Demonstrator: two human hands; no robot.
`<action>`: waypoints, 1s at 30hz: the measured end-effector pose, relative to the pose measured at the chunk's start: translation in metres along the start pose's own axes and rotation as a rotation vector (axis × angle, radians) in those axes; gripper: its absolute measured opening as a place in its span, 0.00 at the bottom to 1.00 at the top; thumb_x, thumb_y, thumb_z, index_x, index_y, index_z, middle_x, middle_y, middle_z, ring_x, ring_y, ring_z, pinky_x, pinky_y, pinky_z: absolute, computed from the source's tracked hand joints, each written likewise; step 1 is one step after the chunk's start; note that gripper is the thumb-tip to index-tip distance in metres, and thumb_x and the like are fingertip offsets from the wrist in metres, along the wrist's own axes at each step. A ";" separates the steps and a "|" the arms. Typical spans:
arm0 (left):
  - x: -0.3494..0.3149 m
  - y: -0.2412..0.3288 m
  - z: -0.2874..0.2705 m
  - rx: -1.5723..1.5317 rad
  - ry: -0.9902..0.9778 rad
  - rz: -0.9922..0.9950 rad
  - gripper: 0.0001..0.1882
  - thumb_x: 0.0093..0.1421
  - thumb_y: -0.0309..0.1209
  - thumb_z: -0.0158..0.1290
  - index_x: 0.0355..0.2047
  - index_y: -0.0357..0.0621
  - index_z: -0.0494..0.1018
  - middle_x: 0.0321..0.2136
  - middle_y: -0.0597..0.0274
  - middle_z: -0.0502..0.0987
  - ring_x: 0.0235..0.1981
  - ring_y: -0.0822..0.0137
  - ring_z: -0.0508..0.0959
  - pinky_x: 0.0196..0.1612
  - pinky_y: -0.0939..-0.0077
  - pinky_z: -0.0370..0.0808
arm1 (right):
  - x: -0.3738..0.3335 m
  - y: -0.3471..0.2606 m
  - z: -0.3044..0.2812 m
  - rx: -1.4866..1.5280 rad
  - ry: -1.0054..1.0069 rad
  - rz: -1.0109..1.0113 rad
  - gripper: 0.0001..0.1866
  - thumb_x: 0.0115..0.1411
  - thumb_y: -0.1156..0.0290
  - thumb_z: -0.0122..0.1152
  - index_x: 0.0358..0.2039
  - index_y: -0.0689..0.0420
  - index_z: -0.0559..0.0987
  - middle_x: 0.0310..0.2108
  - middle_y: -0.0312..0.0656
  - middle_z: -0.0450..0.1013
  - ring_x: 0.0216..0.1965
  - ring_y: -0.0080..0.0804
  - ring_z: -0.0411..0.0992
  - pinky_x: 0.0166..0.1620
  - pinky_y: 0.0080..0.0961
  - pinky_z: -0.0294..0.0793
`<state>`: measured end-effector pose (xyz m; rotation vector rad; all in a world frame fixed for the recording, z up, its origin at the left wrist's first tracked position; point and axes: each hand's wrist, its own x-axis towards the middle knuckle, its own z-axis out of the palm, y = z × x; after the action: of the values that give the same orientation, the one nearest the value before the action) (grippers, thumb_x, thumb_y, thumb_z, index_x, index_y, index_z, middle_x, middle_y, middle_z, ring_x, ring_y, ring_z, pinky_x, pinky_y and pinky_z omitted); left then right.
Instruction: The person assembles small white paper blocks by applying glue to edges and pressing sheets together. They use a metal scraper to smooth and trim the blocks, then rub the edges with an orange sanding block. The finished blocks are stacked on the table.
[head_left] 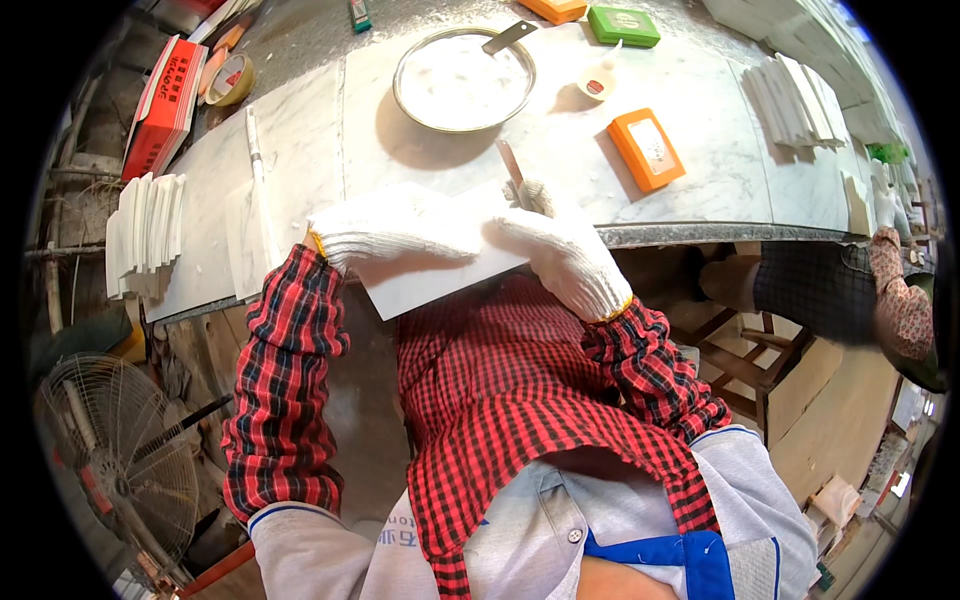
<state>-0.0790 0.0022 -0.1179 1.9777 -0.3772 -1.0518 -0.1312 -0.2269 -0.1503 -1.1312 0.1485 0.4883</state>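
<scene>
A flat white slab point(430, 287) lies at a slant over the table's near edge, above my checked apron. My left hand point(395, 232), in a white knitted glove, is closed on the slab's left part, with its thumb side along the face and the other fingertips mostly hidden. My right hand point(570, 250), gloved too, lies against the slab's right end. From its closed fingers a narrow flat scraper point(511, 163) points up and away. Beyond the hands stands a round metal bowl point(403, 95) of white material, with a putty knife point(508, 38) leaning on its rim.
An orange box point(646, 150), a small pale cup point(596, 82) and a green box point(623, 27) stand to the right on the marble-topped table point(700, 190). Thin white slabs point(146, 228) stand stacked at left, more point(795, 100) at right. A floor fan point(120, 450) is lower left. Another person point(820, 290) works at right.
</scene>
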 end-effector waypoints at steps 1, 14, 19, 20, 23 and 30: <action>0.002 -0.003 0.001 0.072 0.015 0.039 0.23 0.56 0.40 0.69 0.48 0.40 0.82 0.39 0.63 0.85 0.39 0.75 0.79 0.49 0.75 0.76 | -0.001 0.000 0.000 -0.005 -0.001 -0.005 0.28 0.59 0.70 0.69 0.56 0.70 0.71 0.43 0.38 0.74 0.42 0.20 0.73 0.48 0.20 0.74; 0.061 0.037 0.019 0.500 0.078 0.249 0.30 0.45 0.47 0.73 0.42 0.39 0.79 0.32 0.48 0.83 0.34 0.59 0.85 0.43 0.69 0.79 | 0.031 -0.069 -0.047 -1.688 0.364 -0.971 0.11 0.64 0.71 0.62 0.46 0.55 0.81 0.27 0.45 0.78 0.26 0.38 0.78 0.31 0.30 0.77; 0.066 0.034 0.040 0.498 0.259 0.333 0.27 0.49 0.44 0.66 0.45 0.38 0.79 0.35 0.41 0.83 0.38 0.47 0.84 0.44 0.62 0.80 | 0.092 -0.071 -0.010 -2.007 0.015 -0.925 0.18 0.57 0.75 0.64 0.50 0.52 0.80 0.36 0.47 0.78 0.32 0.38 0.80 0.34 0.33 0.81; 0.066 0.041 0.042 0.523 0.253 0.321 0.27 0.50 0.44 0.65 0.46 0.39 0.79 0.36 0.41 0.83 0.39 0.47 0.84 0.44 0.62 0.80 | 0.091 -0.071 -0.014 -1.936 -0.061 -0.919 0.23 0.57 0.73 0.66 0.55 0.50 0.78 0.42 0.47 0.77 0.39 0.41 0.80 0.41 0.35 0.82; 0.066 0.045 0.043 0.510 0.274 0.337 0.29 0.49 0.45 0.67 0.47 0.39 0.78 0.36 0.42 0.83 0.38 0.48 0.85 0.45 0.62 0.80 | 0.057 -0.098 -0.008 -2.000 -0.057 -0.731 0.27 0.58 0.70 0.66 0.60 0.45 0.76 0.45 0.46 0.77 0.44 0.44 0.79 0.50 0.37 0.80; 0.109 0.071 0.056 0.595 0.154 0.569 0.31 0.46 0.47 0.69 0.48 0.46 0.76 0.34 0.51 0.82 0.37 0.52 0.84 0.43 0.62 0.79 | -0.016 -0.102 -0.121 -1.652 0.516 -0.380 0.36 0.59 0.49 0.65 0.66 0.49 0.71 0.56 0.54 0.74 0.56 0.50 0.73 0.59 0.41 0.73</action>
<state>-0.0490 -0.1346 -0.1368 2.2280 -1.1919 -0.4411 -0.0844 -0.3742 -0.1122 -2.8255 -0.0739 -0.1717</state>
